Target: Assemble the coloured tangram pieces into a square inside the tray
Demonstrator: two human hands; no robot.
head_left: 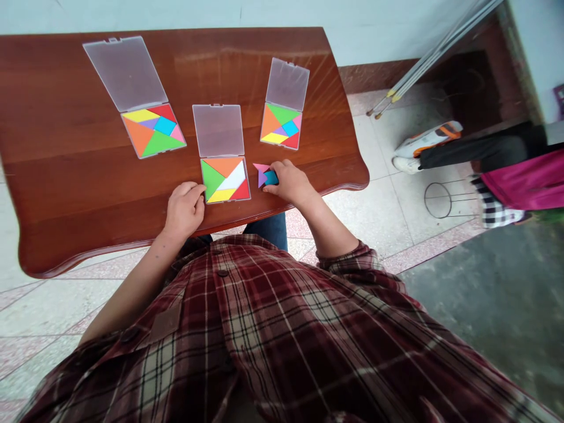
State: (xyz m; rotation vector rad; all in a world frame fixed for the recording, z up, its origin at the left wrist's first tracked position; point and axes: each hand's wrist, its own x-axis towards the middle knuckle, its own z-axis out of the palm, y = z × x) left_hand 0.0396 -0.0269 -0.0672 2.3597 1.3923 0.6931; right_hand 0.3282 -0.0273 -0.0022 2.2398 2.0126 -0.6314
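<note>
The middle tangram case [225, 202] lies with its lid folded back on the wooden table. Orange, green, yellow and red pieces sit in its tray around a white gap [233, 176]. At the tray's left edge, my left hand [184, 210] is closed, its fingers curled and gripping the case's side. Just right of the case, my right hand [289, 183] pinches a blue tangram piece [269, 178] between thumb and fingers. A purple triangle [261, 176] and a pink triangle [261, 167] lie beside those fingertips, against the blue piece.
Two more open tangram cases with filled trays stand farther back, a left case [154, 130] and a right case [281, 125]. The wooden table [88, 194] has a curved front edge close to my body. Crutches [409, 76] and another person's leg [467, 154] are off to the right.
</note>
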